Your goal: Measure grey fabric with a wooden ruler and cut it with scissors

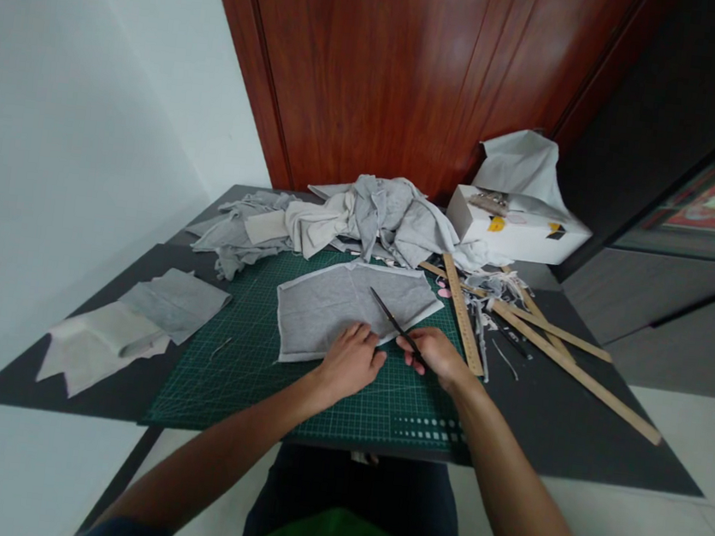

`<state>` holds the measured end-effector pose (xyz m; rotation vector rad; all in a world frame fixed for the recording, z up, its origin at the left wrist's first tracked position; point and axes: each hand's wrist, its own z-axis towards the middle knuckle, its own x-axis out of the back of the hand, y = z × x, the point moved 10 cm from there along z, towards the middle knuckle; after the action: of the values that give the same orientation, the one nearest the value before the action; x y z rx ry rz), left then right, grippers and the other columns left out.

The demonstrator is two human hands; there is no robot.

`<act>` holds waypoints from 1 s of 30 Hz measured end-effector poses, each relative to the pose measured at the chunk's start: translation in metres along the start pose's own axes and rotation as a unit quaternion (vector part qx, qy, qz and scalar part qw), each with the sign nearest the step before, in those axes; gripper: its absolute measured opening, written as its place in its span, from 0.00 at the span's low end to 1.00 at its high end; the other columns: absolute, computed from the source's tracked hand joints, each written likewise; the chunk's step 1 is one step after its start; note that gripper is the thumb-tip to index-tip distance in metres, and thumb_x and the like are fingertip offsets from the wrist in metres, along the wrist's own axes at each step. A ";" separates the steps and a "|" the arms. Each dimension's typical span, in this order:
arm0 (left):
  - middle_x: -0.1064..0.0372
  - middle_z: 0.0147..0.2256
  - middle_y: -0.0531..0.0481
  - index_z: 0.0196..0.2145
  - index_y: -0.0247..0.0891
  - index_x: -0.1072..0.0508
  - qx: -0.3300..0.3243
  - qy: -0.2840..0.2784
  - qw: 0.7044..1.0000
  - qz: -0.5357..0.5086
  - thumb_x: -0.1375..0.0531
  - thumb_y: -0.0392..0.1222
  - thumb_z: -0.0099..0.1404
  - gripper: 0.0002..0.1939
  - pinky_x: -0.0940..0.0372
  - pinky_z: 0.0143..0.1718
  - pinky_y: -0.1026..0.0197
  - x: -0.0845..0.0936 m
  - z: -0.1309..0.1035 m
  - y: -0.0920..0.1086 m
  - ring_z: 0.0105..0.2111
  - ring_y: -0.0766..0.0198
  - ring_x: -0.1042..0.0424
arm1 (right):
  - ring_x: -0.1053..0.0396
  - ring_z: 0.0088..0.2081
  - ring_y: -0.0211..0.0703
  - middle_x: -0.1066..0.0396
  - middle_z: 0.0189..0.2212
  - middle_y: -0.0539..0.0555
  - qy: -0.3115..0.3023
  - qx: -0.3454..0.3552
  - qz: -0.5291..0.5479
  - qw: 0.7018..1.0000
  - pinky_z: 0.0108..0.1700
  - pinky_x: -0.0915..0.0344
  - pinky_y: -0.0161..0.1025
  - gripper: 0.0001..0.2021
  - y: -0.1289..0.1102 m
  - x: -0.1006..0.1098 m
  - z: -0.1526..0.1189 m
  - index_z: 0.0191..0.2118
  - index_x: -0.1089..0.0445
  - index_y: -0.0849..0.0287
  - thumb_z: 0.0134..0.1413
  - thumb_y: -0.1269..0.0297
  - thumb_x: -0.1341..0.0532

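A grey cloth piece with pale edges (328, 299) lies flat on the green cutting mat (235, 374). My left hand (352, 360) rests on the cloth's lower edge with its fingers together, pressing it down; whether anything is pinched under them is hidden. My right hand (430, 354) is wrapped round the handles of dark scissors (391, 316). The blades point up and left over the right part of the cloth and look closed together.
Heaped grey cloths (395, 216) line the back of the table. A white box (517, 226) stands back right. Wooden rulers (461, 314) and scraps (494, 288) lie at right. Folded cloth pieces (179, 304) lie at left.
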<state>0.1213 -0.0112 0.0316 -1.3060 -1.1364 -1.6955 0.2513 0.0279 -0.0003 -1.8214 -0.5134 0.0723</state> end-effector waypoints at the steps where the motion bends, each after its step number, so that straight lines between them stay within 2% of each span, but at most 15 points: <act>1: 0.23 0.51 0.41 0.46 0.38 0.20 -0.014 -0.007 1.000 -0.023 0.45 0.45 0.76 0.15 0.35 0.61 0.51 0.002 0.000 0.004 0.56 0.51 0.28 | 0.43 0.14 0.32 0.32 0.15 0.50 0.001 -0.001 -0.001 1.000 0.19 0.52 0.35 0.17 0.002 0.001 0.000 0.18 0.33 0.59 0.50 0.55 0.34; 3: 0.21 0.44 0.44 0.39 0.40 0.19 -0.015 -0.015 0.998 -0.059 0.47 0.42 0.76 0.17 0.33 0.57 0.55 0.008 0.007 0.002 0.49 0.55 0.24 | 0.42 0.14 0.32 0.32 0.15 0.50 0.001 -0.002 -0.002 1.000 0.19 0.51 0.34 0.16 0.005 0.001 0.000 0.18 0.33 0.59 0.51 0.56 0.34; 4: 0.20 0.41 0.45 0.37 0.40 0.19 0.008 -0.006 0.998 -0.065 0.49 0.40 0.77 0.19 0.32 0.54 0.56 0.014 0.013 -0.006 0.45 0.56 0.23 | 0.43 0.14 0.32 0.32 0.15 0.50 0.001 -0.004 -0.004 1.000 0.19 0.51 0.34 0.16 0.006 0.001 0.000 0.18 0.33 0.59 0.51 0.56 0.35; 7: 0.20 0.44 0.42 0.41 0.38 0.19 0.088 0.030 0.995 -0.033 0.49 0.37 0.74 0.17 0.32 0.53 0.55 0.031 0.034 -0.042 0.47 0.54 0.22 | 0.43 0.14 0.32 0.32 0.15 0.50 0.004 -0.007 -0.011 1.000 0.19 0.51 0.34 0.16 0.007 0.000 0.000 0.18 0.33 0.59 0.52 0.58 0.36; 9: 0.21 0.48 0.39 0.46 0.37 0.19 0.117 0.010 0.993 0.004 0.47 0.37 0.72 0.16 0.34 0.56 0.52 0.027 0.044 -0.061 0.51 0.51 0.24 | 0.43 0.13 0.32 0.31 0.15 0.50 0.004 -0.009 -0.011 1.000 0.19 0.51 0.34 0.16 0.007 -0.001 0.001 0.18 0.33 0.59 0.53 0.59 0.37; 11: 0.23 0.52 0.37 0.50 0.36 0.20 0.110 -0.010 0.993 0.036 0.44 0.41 0.72 0.16 0.36 0.60 0.48 0.018 0.051 -0.070 0.55 0.47 0.27 | 0.43 0.13 0.32 0.31 0.15 0.50 0.000 -0.012 -0.002 1.000 0.19 0.51 0.34 0.16 0.008 -0.003 0.003 0.19 0.33 0.58 0.53 0.59 0.37; 14: 0.29 0.60 0.36 0.56 0.38 0.24 0.112 -0.011 0.992 0.053 0.45 0.48 0.73 0.21 0.38 0.60 0.40 0.008 0.057 -0.082 0.60 0.40 0.33 | 0.43 0.13 0.31 0.32 0.15 0.50 0.002 -0.008 0.010 1.000 0.19 0.50 0.34 0.17 0.008 -0.005 0.011 0.18 0.33 0.59 0.54 0.58 0.36; 17: 0.37 0.67 0.41 0.62 0.44 0.29 0.119 -0.018 0.992 0.045 0.48 0.49 0.74 0.23 0.40 0.61 0.37 0.004 0.071 -0.097 0.64 0.40 0.38 | 0.42 0.14 0.31 0.31 0.16 0.50 0.005 -0.004 0.026 1.000 0.20 0.50 0.33 0.17 0.002 -0.008 0.024 0.20 0.32 0.60 0.55 0.58 0.36; 21: 0.43 0.71 0.45 0.65 0.47 0.33 0.120 -0.039 0.991 0.038 0.50 0.50 0.76 0.24 0.44 0.65 0.37 0.006 0.095 -0.120 0.69 0.43 0.44 | 0.39 0.15 0.31 0.28 0.18 0.50 0.004 -0.038 0.058 0.998 0.19 0.54 0.32 0.13 -0.006 -0.015 0.037 0.26 0.28 0.62 0.58 0.60 0.37; 25: 0.40 0.70 0.45 0.64 0.46 0.31 0.105 -0.036 0.993 0.031 0.49 0.49 0.76 0.22 0.47 0.67 0.37 0.010 0.099 -0.125 0.70 0.46 0.46 | 0.29 0.19 0.34 0.26 0.21 0.52 -0.026 -0.073 0.118 0.990 0.18 0.59 0.31 0.10 -0.010 -0.027 0.034 0.31 0.29 0.62 0.60 0.62 0.40; 28: 0.37 0.67 0.42 0.62 0.43 0.29 0.085 -0.001 0.996 0.029 0.46 0.47 0.75 0.21 0.48 0.69 0.40 0.013 0.085 -0.117 0.70 0.48 0.45 | 0.26 0.21 0.37 0.25 0.22 0.53 -0.044 -0.084 0.140 0.986 0.18 0.58 0.31 0.09 -0.008 -0.031 0.024 0.31 0.29 0.62 0.60 0.63 0.40; 30: 0.36 0.67 0.42 0.61 0.41 0.28 0.075 0.015 0.997 0.016 0.45 0.45 0.75 0.20 0.47 0.69 0.43 0.012 0.072 -0.111 0.70 0.49 0.44 | 0.29 0.19 0.36 0.25 0.22 0.53 -0.036 -0.072 0.125 0.989 0.18 0.58 0.31 0.10 -0.008 -0.027 0.019 0.30 0.28 0.62 0.59 0.62 0.39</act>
<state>0.0432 0.0963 0.0258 -1.1966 -1.1941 -1.5692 0.2185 0.0361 -0.0040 -2.0229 -0.3452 0.2806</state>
